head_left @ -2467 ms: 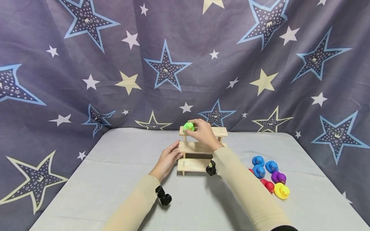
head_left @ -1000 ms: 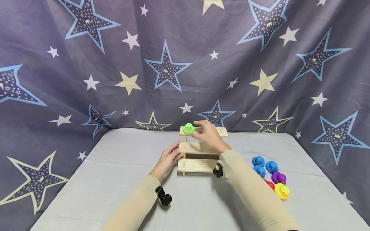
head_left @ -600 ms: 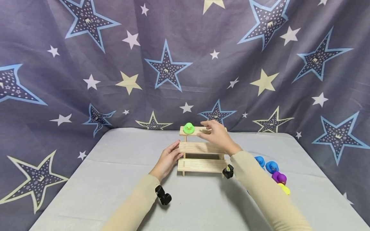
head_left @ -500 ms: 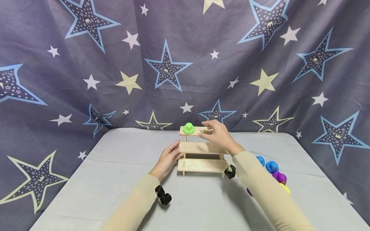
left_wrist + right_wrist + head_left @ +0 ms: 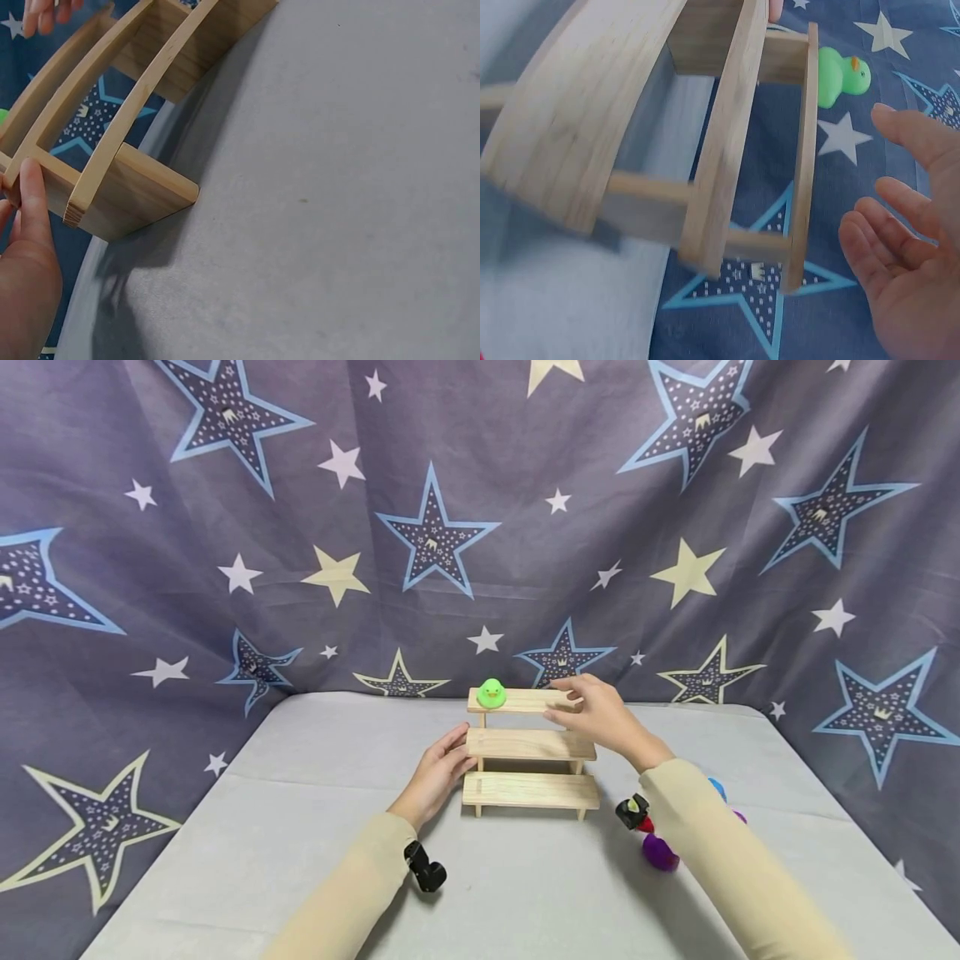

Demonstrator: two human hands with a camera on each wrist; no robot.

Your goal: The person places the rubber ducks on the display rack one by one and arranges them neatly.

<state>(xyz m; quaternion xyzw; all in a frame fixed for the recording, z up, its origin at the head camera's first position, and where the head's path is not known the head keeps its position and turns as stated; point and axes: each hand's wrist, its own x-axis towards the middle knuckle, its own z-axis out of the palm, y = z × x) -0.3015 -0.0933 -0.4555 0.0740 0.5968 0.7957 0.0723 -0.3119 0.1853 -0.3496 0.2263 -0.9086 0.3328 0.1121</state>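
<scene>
A three-tier wooden display stand (image 5: 531,743) stands on the table. On the left end of its top tier sits a green rubber duck (image 5: 491,693), also visible in the right wrist view as a green duck (image 5: 843,77). My left hand (image 5: 433,777) holds the left end of the middle tier; in the left wrist view a finger of this left hand (image 5: 30,277) presses the wood. My right hand (image 5: 600,714), fingers loosely bent and apart, hovers by the right end of the top tier with nothing in it. It is clear of the duck.
Right of the stand, a purple rubber duck (image 5: 660,853) and part of a red one (image 5: 646,825) show beside the right sleeve (image 5: 727,852). The sleeve hides most other ducks; a bit of blue (image 5: 717,788) peeks out. A starry cloth (image 5: 480,527) hangs behind the table (image 5: 300,827).
My right hand has let go of the green duck on the top tier and drawn away to the right. Its sleeve now covers more of the ducks. The left hand has stayed put.
</scene>
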